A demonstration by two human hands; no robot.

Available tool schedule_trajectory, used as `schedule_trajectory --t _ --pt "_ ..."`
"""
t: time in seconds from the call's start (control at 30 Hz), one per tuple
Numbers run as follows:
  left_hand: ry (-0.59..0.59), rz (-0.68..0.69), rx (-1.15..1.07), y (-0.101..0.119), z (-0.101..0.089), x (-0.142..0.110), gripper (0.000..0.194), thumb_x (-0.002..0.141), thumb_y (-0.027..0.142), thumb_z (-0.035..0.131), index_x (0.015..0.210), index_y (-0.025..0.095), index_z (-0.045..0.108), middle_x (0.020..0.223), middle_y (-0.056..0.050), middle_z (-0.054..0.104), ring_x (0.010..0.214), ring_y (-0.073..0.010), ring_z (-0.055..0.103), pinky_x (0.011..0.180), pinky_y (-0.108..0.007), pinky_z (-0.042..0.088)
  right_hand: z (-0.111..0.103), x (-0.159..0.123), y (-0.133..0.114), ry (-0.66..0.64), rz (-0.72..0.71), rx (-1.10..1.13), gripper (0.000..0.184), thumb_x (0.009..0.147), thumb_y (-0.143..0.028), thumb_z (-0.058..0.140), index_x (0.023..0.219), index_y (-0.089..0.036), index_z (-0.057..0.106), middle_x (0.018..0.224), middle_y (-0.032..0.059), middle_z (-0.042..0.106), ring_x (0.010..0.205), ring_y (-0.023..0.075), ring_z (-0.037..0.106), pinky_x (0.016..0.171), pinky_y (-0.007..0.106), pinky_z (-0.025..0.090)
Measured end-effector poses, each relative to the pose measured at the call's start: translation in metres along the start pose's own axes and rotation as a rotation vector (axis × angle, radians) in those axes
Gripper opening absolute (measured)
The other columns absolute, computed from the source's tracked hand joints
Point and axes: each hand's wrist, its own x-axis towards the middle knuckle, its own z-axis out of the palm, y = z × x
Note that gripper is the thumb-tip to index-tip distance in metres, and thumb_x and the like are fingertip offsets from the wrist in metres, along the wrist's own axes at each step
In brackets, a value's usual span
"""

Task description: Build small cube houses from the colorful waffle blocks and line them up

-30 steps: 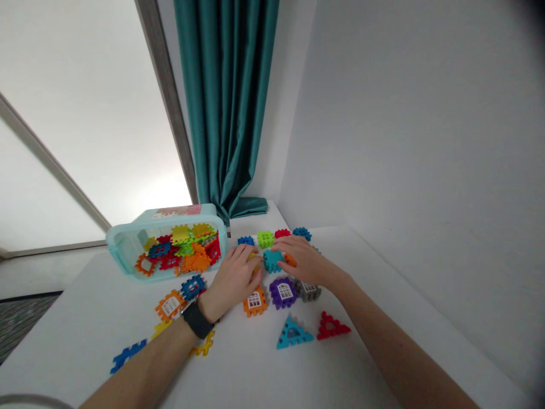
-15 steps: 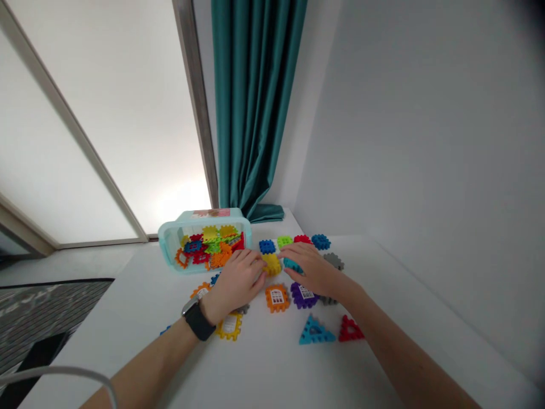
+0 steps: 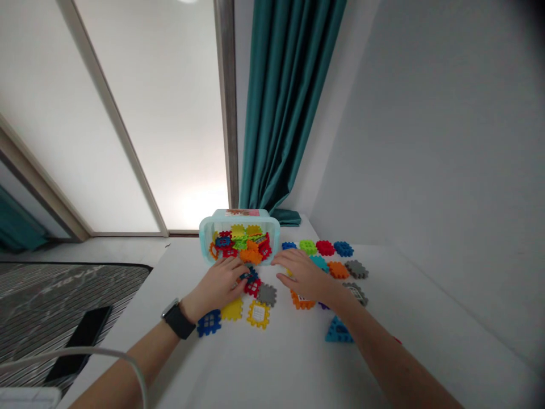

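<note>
White tabletop point(image 3: 272, 369) in a bright room, with a black phone point(image 3: 80, 341) off to the left on a striped rug point(image 3: 63, 289). Closest in, a black watch point(image 3: 177, 319) on the left wrist, then both hands well apart. Left hand point(image 3: 217, 284) curled over a blue waffle block point(image 3: 249, 276) and a red waffle block point(image 3: 252, 287), just in front of the tub; hard to tell whether gripping or only resting. Right hand point(image 3: 304, 275) open, fingers spread, palm down over an orange block point(image 3: 301, 301), mostly hidden beneath it. Nearby, a grey block point(image 3: 267, 295), a yellow window block point(image 3: 258, 314), and a teal triangle point(image 3: 338, 330) just past the right forearm.

Tip, for what it's worth: probably best to take these toothed pieces one at a time, pinched at the edge, since the teeth look likely to snag. Easing blue off red seems safer than yanking.

Further back, a row of small blocks point(image 3: 307, 246) and a pale aqua plastic tub point(image 3: 275, 241) on its side, packed with more. Behind everything, a teal curtain point(image 3: 283, 130) beside a frosted window point(image 3: 149, 142).
</note>
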Motion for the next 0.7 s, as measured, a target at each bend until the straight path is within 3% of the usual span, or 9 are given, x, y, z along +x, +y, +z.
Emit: schedule_trajectory --t 0.37,0.7 --pt "-0.045 0.002 -0.090 -0.026 0.003 -0.048 0.019 0.094 0.021 0.052 0.106 0.024 0.067 0.106 -0.006 0.067 0.101 -0.0233 0.063 0.089 -0.036 0.050 0.037 0.026 -0.038 -0.094 -0.032 0.037 0.023 0.096 -0.022 0.057 0.117 -0.020 0.065 0.115 0.0092 0.069 0.112 0.0276 0.059 0.098 0.045 0.044" --pt "0.026 -0.123 -0.134 -0.029 0.024 -0.061 0.018 0.092 0.019 0.055 0.104 0.025 0.067 0.113 -0.006 0.067 0.107 -0.0242 0.060 0.090 -0.037 0.049 0.067 0.021 -0.069 -0.145 -0.043 -0.003 0.024 0.090 -0.017 0.065 0.114 -0.018 0.067 0.124 0.0126 0.063 0.119 0.0286 0.055 0.102 0.045 0.046"
